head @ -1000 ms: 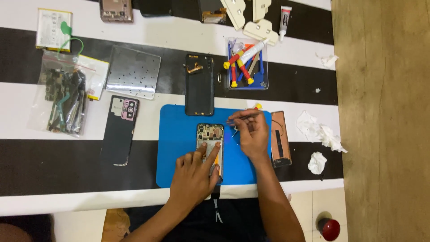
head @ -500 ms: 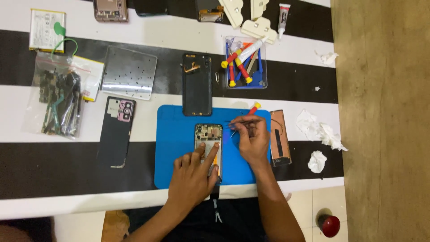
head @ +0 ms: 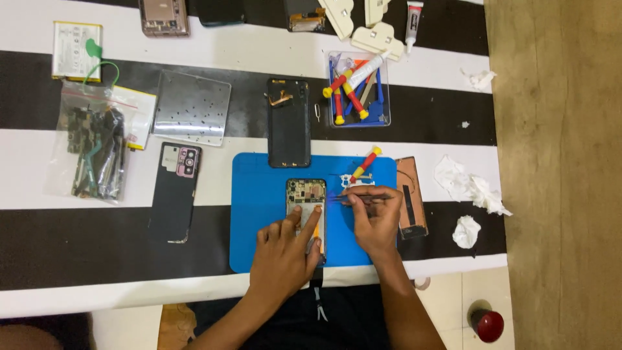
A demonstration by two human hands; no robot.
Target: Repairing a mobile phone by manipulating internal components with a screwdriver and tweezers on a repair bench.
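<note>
— Head view, left hand [head: 283, 249]?
— Flat on the phone [head: 306, 214], index and middle fingers stretched up along its open back, pinning it to the blue mat [head: 259, 214]. Not gripping, just pressing down.
— And the right hand [head: 374, 217]?
— Pinched on tweezers [head: 359, 198], held sideways, tips pointing left to the phone's upper right edge, just beside the left fingertips. Cannot tell whether the tips touch the board.
— Just above that grip?
— Red and yellow screwdriver [head: 365, 164] lying tilted on the mat, with a small white part right under it.
— To the right of it?
— Brown flat panel [head: 412, 198] half off the mat, then crumpled tissues [head: 470, 188] further out.
— Further up from the hands?
— Black back cover [head: 289, 123] above the mat, clear tray [head: 358, 91] of more screwdrivers to its right.
— Left of the left hand?
— Dark phone back [head: 175, 191] with camera block, well apart; metal plate [head: 192, 107] above it, bag of parts [head: 94, 146] at the far left.
</note>
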